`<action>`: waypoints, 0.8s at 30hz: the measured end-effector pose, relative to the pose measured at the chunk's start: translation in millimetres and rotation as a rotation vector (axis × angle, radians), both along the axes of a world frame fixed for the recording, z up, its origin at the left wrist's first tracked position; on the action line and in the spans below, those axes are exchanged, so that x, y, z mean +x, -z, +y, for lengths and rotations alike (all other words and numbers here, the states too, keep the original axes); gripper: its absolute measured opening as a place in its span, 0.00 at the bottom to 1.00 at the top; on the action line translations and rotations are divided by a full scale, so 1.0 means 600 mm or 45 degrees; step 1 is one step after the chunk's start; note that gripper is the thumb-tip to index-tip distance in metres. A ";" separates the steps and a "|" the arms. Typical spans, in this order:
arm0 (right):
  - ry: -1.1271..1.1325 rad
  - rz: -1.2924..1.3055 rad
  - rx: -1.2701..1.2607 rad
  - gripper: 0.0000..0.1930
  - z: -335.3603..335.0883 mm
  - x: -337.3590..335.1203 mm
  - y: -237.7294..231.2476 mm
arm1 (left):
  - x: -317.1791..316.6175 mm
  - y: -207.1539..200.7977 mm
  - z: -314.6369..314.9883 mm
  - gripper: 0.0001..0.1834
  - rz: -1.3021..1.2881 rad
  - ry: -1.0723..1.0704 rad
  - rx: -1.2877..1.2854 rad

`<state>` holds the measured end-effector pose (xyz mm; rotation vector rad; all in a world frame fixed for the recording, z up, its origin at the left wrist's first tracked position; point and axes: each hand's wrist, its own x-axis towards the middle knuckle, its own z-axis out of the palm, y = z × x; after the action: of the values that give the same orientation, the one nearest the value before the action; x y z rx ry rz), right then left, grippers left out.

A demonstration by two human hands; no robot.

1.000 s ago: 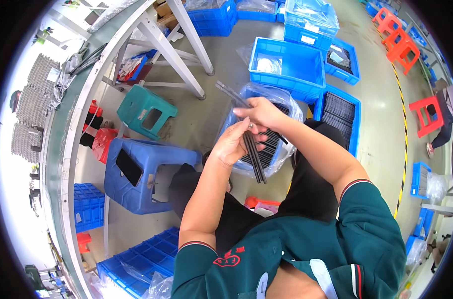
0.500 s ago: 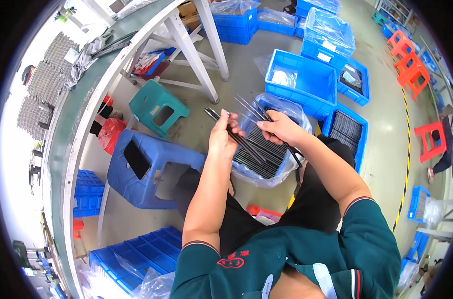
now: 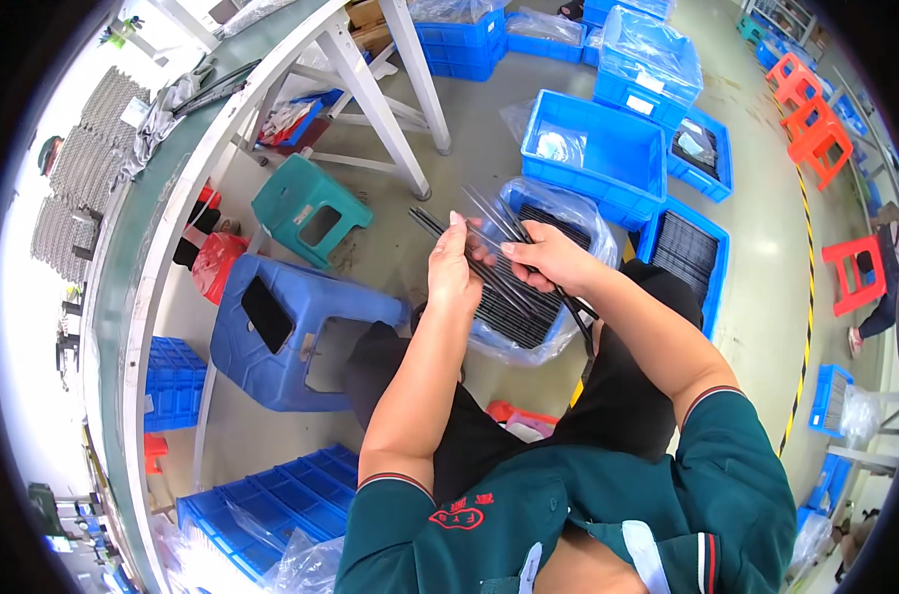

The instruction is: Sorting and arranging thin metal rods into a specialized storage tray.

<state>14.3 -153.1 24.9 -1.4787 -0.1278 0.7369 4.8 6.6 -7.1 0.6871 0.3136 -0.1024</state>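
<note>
My left hand [image 3: 456,267] is closed round several thin black rods [image 3: 427,222], which slant from upper left to lower right. Close beside it, my right hand [image 3: 551,259] grips another bunch of dark rods [image 3: 571,309], their far ends fanned out toward the upper left. Both hands are above a blue bin lined with clear plastic [image 3: 596,220], between my knees. Rows of the same kind of black rods [image 3: 520,325] lie packed in it. The hands and held rods hide part of the bin's contents.
A blue stool [image 3: 340,305] with a black phone [image 3: 268,314] on it stands at left, a green stool [image 3: 309,208] behind it. Ahead is an open blue crate [image 3: 590,148]; at right, a blue crate of dark rods [image 3: 685,249]. A white-framed bench [image 3: 370,104] runs along the left.
My hands have drawn closer together, the left moving slightly right and the right slightly left. Each still holds its rods.
</note>
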 end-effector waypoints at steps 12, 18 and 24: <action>0.217 -0.140 -0.125 0.13 0.032 0.017 0.000 | -0.001 0.015 -0.029 0.16 -0.106 -0.173 0.370; 0.229 0.042 0.209 0.10 0.006 0.045 -0.007 | -0.009 -0.010 -0.011 0.16 0.034 0.120 0.246; 0.223 0.068 0.284 0.15 0.013 0.046 0.005 | -0.023 -0.008 -0.020 0.18 0.076 0.548 0.082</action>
<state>41.7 -145.0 21.8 -1.2394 -0.0373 0.5997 -9.3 -5.3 -2.4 0.8086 0.2230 -0.5249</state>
